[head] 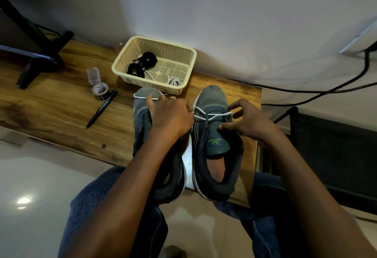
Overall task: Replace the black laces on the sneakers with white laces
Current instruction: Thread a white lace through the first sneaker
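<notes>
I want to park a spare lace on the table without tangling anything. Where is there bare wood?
Widest bare patch: table left of the marker, toward the near edge. A smaller strip lies between the marker and the left sneaker. Crowded: around the basket, both sneakers, and the hands working the white lace on the right sneaker.

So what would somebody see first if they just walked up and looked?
Probably the two grey sneakers side by side at the near edge of the wooden table, with the right sneaker getting a white lace crisscrossed near its toe. The left hand and right hand are busy on that lace. Behind the shoes sits a cream basket holding the bundled black laces.
</notes>
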Demonstrator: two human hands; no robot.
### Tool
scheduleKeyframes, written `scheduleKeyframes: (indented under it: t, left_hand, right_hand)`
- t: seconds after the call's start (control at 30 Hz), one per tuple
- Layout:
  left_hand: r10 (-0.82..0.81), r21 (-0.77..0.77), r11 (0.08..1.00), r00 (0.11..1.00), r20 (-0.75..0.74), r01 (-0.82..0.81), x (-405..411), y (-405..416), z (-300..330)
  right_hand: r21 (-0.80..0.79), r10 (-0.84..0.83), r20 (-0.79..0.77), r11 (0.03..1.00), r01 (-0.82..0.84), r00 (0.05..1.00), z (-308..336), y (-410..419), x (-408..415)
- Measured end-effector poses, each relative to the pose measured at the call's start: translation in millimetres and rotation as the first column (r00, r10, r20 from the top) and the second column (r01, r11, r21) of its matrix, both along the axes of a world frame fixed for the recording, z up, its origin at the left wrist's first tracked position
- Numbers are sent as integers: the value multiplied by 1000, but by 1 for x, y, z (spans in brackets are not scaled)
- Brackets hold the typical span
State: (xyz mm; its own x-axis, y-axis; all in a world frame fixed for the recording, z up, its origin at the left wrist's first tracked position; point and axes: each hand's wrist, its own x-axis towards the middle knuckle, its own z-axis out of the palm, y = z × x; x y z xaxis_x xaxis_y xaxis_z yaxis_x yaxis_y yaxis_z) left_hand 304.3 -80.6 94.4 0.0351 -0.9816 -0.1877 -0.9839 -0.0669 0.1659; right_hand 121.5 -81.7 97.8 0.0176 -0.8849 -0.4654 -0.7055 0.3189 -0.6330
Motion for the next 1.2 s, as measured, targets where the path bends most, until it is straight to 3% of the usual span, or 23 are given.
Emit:
scheduleKeyframes:
  t: [0.2, 0.37, 0.43, 0.5, 0.6, 0.67, 0.77, 0.83, 1.0, 1.1, 1.2]
  left_hand:
    - [-119, -78, 990, 992, -40, 115, -10, -1, -9]
    - [-94, -60, 994, 995, 21, 95, -11, -2, -11]
    - [-52, -58, 997, 998, -38, 49, -13, -4, -8]
    - [13, -37, 999, 979, -205, -21, -16, -6, -3]
    - [59, -3, 997, 835, -548, -72, -19, -9, 6]
    - [24, -17, 998, 686, -727, -53, -19, -9, 8]
    - [6, -28, 997, 454, -891, -68, -20, -9, 12]
    - [7, -15, 998, 326, -945, -67, -21, -8, 18]
    - [43, 4, 979, 186, -982, -203, -17, -10, 25]
    - [87, 10, 941, 211, -974, -339, -8, -11, 25]
    - [134, 55, 904, 159, -978, -423, -1, -14, 25]
  right_hand:
    - [-21, 31, -16, 999, -32, 999, 3, 1, 3]
    - [-38, 55, -34, 998, -56, 998, 1, 2, 1]
    - [-83, 54, -37, 995, -56, 998, 0, 1, 3]
    - [-201, -1, 55, 980, 12, 999, 0, -1, 6]
    - [-371, -13, 88, 927, 45, 996, 0, -3, 13]
    - [-374, 30, 55, 927, -7, 998, -2, -1, 20]
    - [-362, 76, 109, 932, -32, 991, -3, 3, 32]
    - [-405, 72, 233, 914, 30, 970, 3, 5, 36]
    - [-372, -146, 578, 829, 419, 803, 19, 2, 32]
    - [-290, -347, 672, 690, 663, 655, 16, -3, 26]
    - [-30, -572, 714, 552, 834, 404, 13, -9, 19]
